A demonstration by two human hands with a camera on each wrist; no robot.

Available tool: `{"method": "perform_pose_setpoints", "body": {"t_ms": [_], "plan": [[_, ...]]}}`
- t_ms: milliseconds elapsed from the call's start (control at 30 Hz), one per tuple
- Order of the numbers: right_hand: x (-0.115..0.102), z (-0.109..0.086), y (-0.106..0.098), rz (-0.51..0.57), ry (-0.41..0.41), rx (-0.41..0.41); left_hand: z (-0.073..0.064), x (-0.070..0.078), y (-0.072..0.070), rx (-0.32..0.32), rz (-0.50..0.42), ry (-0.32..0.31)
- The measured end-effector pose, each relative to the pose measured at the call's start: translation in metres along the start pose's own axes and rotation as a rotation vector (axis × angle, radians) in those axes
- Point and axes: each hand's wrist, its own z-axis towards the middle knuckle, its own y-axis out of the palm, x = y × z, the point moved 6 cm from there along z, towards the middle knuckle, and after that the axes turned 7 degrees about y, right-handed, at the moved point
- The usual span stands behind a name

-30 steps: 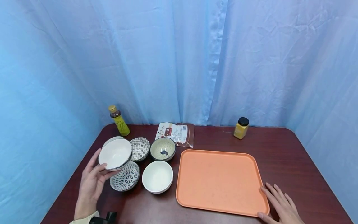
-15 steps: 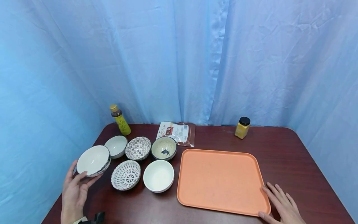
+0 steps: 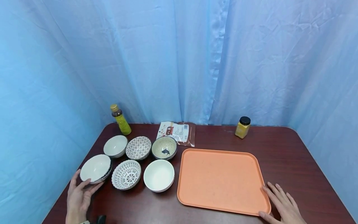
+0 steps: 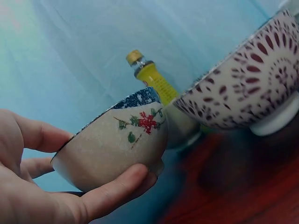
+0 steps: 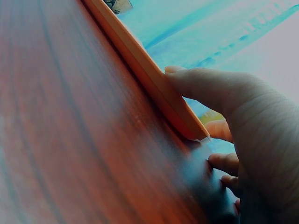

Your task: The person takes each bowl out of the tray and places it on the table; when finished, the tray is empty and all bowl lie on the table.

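My left hand [image 3: 79, 197] grips a bowl [image 3: 96, 168] at the table's left side, thumb and fingers about its near side. The bowl is white inside; in the left wrist view the held bowl [image 4: 112, 144] shows a blue speckled rim and a red flower with green leaves. It sits slightly tilted in the left wrist view, low over the table in the head view. My right hand [image 3: 283, 203] lies with fingers spread at the near right corner of an orange tray [image 3: 221, 182]. In the right wrist view the thumb rests on the rim of the tray [image 5: 145, 74].
Right of the held bowl stand a lattice-patterned bowl [image 3: 126, 175] and a plain white bowl [image 3: 158, 175]. Behind are a pale bowl [image 3: 115, 146], a checked bowl [image 3: 138, 148] and a fish bowl [image 3: 164, 147]. A bottle [image 3: 122, 121], a packet [image 3: 177, 133] and a yellow jar [image 3: 242, 127] stand farther back.
My left hand has carried the bowl leftward from above the other bowls, then lowered it toward the table and slightly nearer me. The right hand has stayed at the tray.
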Motion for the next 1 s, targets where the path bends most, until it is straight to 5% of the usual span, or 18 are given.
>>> {"method": "perform_pose_setpoints", "body": {"t_ms": [667, 867, 1000], "plan": [[-0.002, -0.003, 0.002, 0.025, 0.003, 0.002, 0.005, -0.015, 0.002, -0.067, 0.053, -0.069], [-0.007, -0.003, -0.001, 0.074, 0.025, -0.024, 0.006, -0.01, -0.002, -0.109, 0.287, -0.092], [-0.009, -0.001, -0.011, 0.128, 0.056, -0.09, 0.011, 0.005, -0.009, 0.003, 0.603, -0.006]]}}
